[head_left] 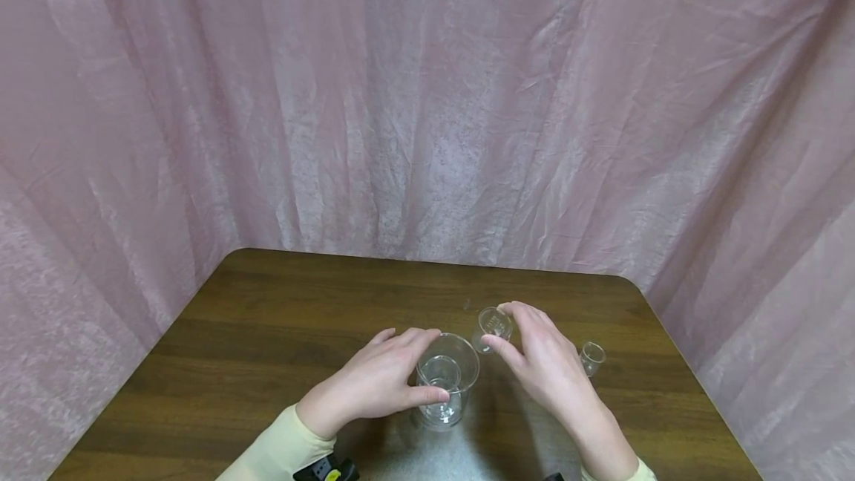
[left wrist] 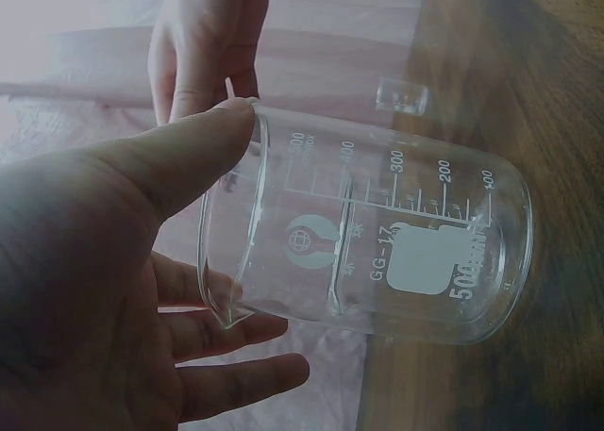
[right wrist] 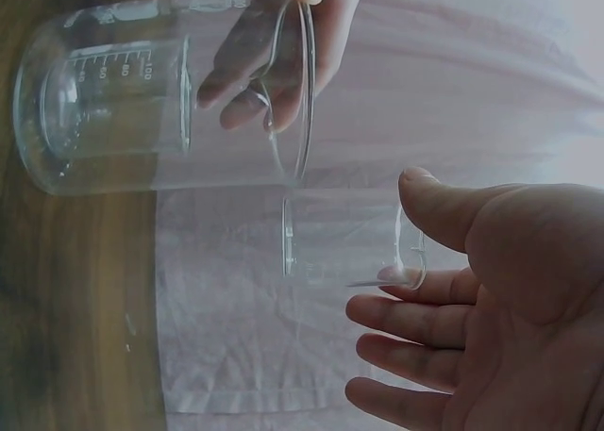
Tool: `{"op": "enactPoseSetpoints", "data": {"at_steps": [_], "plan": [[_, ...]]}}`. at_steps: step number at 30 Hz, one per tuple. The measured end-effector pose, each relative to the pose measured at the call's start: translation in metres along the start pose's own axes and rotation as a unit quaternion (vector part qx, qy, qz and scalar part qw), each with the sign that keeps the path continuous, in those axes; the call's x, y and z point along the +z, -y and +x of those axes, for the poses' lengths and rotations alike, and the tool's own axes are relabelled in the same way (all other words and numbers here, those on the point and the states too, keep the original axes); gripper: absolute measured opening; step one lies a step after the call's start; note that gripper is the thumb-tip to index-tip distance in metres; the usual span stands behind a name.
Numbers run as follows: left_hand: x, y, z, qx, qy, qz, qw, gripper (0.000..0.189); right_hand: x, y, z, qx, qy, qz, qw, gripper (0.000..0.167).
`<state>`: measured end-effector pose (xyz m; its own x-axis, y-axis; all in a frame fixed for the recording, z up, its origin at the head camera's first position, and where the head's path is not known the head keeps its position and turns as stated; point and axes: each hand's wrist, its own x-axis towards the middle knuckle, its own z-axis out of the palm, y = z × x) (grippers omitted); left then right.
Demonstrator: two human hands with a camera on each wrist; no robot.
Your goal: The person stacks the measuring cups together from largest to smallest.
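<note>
A large clear glass beaker (left wrist: 425, 252) marked 500 ml stands upright on the table. My left hand (head_left: 384, 381) grips its rim, thumb on the near side and fingers on the far side. Inside it sits a smaller beaker (right wrist: 118, 101) with a scale up to 100. My right hand (head_left: 544, 358) holds another small glass beaker (right wrist: 349, 238) by its upper end between thumb and index finger. The other right fingers (right wrist: 406, 360) extend below, off the glass in the right wrist view. This held beaker is above the table, just right of the large beaker's rim.
A tiny glass beaker (head_left: 592, 358) stands on the brown wooden table (head_left: 300, 303), to the right of my right hand. Pink curtains (head_left: 427, 110) hang behind the table and along both sides.
</note>
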<state>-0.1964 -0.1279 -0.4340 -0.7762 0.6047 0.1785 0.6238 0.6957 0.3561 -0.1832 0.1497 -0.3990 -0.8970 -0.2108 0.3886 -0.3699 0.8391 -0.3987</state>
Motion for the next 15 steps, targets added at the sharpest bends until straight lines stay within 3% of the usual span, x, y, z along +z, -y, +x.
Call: {"op": "enactPoseSetpoints", "data": {"at_steps": [15], "plan": [[0.0, 0.0004, -0.0003, -0.003, 0.002, -0.002, 1.0, 0.09, 0.0001, 0.004, -0.0025, -0.01, -0.01, 0.003, 0.9999, 0.054]]}}
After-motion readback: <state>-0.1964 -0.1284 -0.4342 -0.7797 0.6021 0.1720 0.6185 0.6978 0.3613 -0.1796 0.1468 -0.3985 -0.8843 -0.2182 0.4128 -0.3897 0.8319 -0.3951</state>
